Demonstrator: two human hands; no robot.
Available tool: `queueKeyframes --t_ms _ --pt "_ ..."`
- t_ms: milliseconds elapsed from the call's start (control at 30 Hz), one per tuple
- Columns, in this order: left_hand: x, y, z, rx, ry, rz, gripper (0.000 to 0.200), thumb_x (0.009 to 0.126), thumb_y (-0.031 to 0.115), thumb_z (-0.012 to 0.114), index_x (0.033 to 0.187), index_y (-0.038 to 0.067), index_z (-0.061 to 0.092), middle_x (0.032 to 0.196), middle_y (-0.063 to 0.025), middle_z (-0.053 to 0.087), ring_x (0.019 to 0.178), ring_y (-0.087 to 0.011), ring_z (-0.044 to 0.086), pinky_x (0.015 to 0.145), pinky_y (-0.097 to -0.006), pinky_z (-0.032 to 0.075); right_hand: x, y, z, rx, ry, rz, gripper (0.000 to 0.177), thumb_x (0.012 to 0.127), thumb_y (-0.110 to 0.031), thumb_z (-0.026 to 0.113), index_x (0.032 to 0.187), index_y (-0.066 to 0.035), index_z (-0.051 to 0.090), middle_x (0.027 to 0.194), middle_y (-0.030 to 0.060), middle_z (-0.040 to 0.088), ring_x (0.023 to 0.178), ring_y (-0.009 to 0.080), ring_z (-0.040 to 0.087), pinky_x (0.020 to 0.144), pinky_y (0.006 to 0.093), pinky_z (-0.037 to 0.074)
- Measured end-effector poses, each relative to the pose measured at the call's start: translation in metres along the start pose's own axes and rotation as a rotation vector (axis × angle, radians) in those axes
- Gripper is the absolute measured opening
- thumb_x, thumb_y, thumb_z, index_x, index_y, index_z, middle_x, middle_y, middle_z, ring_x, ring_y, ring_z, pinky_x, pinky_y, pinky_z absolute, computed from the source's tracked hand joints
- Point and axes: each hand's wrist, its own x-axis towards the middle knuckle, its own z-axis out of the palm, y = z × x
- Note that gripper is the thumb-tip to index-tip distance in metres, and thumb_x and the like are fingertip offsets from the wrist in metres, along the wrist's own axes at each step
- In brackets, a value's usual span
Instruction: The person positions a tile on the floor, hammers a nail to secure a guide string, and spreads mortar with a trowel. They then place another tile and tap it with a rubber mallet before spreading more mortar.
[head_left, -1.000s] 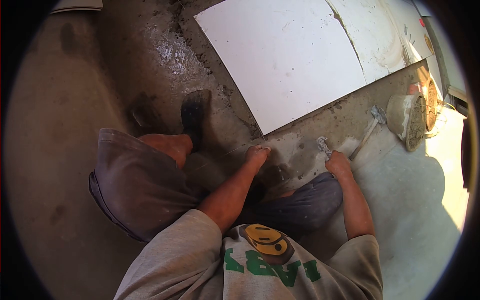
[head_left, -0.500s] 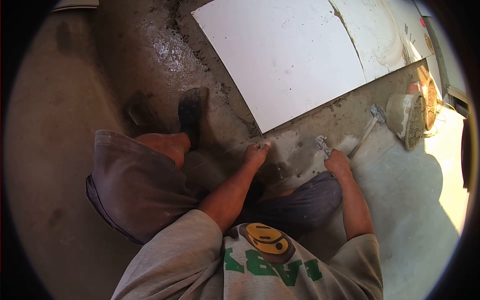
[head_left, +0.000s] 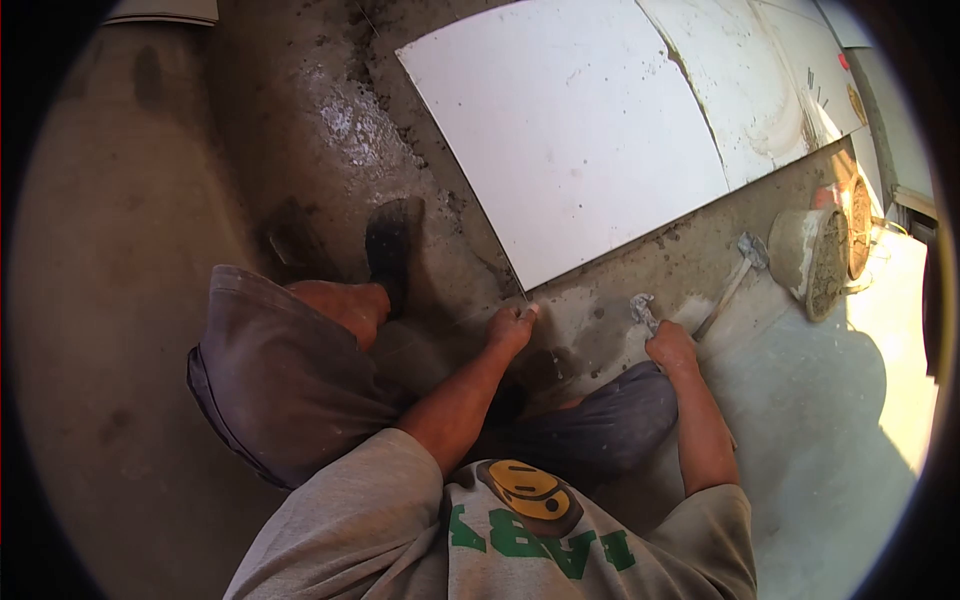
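Observation:
My left hand (head_left: 512,330) is closed in a pinch just below the near corner of a large white tile (head_left: 570,150). A thin line, seemingly a string, runs at its fingertips, faint against the floor. To the right, my right hand (head_left: 670,346) is wrapped around a grey, mortar-caked tool (head_left: 643,308). The tool's head points away from me; its exact kind I cannot make out. Just right of that hand lies a mallet (head_left: 748,252) with a pale handle and a grey-crusted head.
Further right, a mortar-crusted bucket (head_left: 792,250) lies tipped beside another container (head_left: 858,228). A second white tile (head_left: 745,85) adjoins the first. Rough wet concrete floor (head_left: 350,130) lies along the left tile edge. My bent legs are beneath my arms.
The view has shifted slightly, so the tile and both hands appear a little lower. Both hands keep nearly the same pose and grip.

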Motion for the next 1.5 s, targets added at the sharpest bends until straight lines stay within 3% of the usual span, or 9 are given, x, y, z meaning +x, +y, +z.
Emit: queueKeyframes --t_ms 167,367,800,967,1167,1233,1300,1367,1500 --pt "-0.01 0.018 -0.019 0.402 -0.023 0.004 0.058 0.085 0.053 0.052 0.11 0.002 0.063 0.117 -0.0184 0.06 0.112 -0.0346 0.056 0.092 -0.042 0.045 0.004 -0.001 -0.005 0.03 0.013 -0.029 0.032 0.07 -0.016 0.058 0.094 0.004 0.065 0.1 0.0254 0.063 0.096 0.0397 0.061 0.085 0.0443 0.048" --pt "-0.017 0.069 -0.063 0.195 -0.275 -0.063 0.056 0.086 0.051 0.05 0.113 0.003 0.062 0.123 -0.0171 0.057 0.114 -0.0323 0.054 0.092 -0.0418 0.045 -0.019 -0.026 -0.044 -0.11 -0.006 0.007 0.03 0.07 -0.016 0.059 0.092 0.001 0.067 0.101 0.0221 0.064 0.096 0.0364 0.062 0.085 0.0413 0.049" --pt "-0.171 0.228 -0.318 0.036 0.108 0.197 0.043 0.084 0.044 0.053 0.094 0.005 0.068 0.096 -0.0149 0.067 0.097 -0.0345 0.061 0.084 -0.0427 0.046 -0.162 -0.134 -0.289 -0.034 -0.023 -0.009 0.035 0.076 -0.026 0.06 0.101 -0.002 0.063 0.104 0.0225 0.064 0.101 0.0369 0.06 0.088 0.044 0.048" --pt "-0.258 0.239 -0.436 -0.082 0.231 0.084 0.039 0.084 0.04 0.053 0.087 0.004 0.068 0.085 -0.0122 0.069 0.09 -0.0312 0.064 0.081 -0.0404 0.047 -0.239 -0.181 -0.377 -0.004 -0.053 -0.028 0.04 0.081 -0.034 0.06 0.106 -0.002 0.061 0.106 0.0215 0.064 0.104 0.036 0.059 0.089 0.0442 0.048" --pt "-0.323 0.233 -0.524 -0.177 0.332 -0.11 0.039 0.083 0.039 0.054 0.086 0.004 0.069 0.083 -0.0101 0.07 0.089 -0.0278 0.065 0.081 -0.0381 0.047 -0.281 -0.205 -0.434 0.046 -0.045 -0.084 0.033 0.081 -0.031 0.061 0.094 -0.001 0.061 0.071 0.0128 0.064 0.056 0.0214 0.062 0.053 0.0347 0.05" --pt "-0.328 0.24 -0.536 -0.213 0.329 -0.101 0.038 0.083 0.039 0.054 0.086 0.004 0.069 0.082 -0.0096 0.07 0.089 -0.0269 0.065 0.081 -0.0378 0.047 -0.303 -0.222 -0.468 0.112 -0.148 0.044 0.037 0.079 -0.035 0.058 0.096 -0.003 0.065 0.087 0.0159 0.068 0.084 0.0303 0.066 0.075 0.0406 0.051" --pt "-0.329 0.252 -0.553 -0.252 0.329 -0.098 0.038 0.083 0.039 0.054 0.085 0.004 0.069 0.082 -0.0091 0.07 0.088 -0.0261 0.065 0.081 -0.0375 0.048 -0.305 -0.223 -0.475 0.128 -0.123 0.056 0.035 0.078 -0.035 0.058 0.091 -0.004 0.066 0.072 0.0124 0.067 0.069 0.0262 0.067 0.067 0.0382 0.052" --pt "-0.332 0.269 -0.566 -0.268 0.353 0.036 0.034 0.087 0.034 0.057 0.087 0.001 0.066 0.078 -0.0055 0.067 0.067 -0.014 0.062 0.063 -0.0292 0.049 -0.306 -0.223 -0.48 0.154 -0.096 0.04 0.032 0.079 -0.034 0.057 0.09 -0.005 0.066 0.067 0.0098 0.066 0.06 0.022 0.065 0.06 0.0349 0.051" --pt "-0.364 0.322 -0.599 -0.305 0.377 0.095 0.033 0.088 0.031 0.057 0.09 0.0 0.066 0.082 -0.0084 0.068 0.073 -0.0161 0.065 0.069 -0.0296 0.051 -0.3 -0.222 -0.489 0.137 -0.166 0.109 0.029 0.081 -0.031 0.055 0.087 -0.005 0.067 0.067 0.0082 0.065 0.056 0.0193 0.063 0.053 0.0326 0.05"
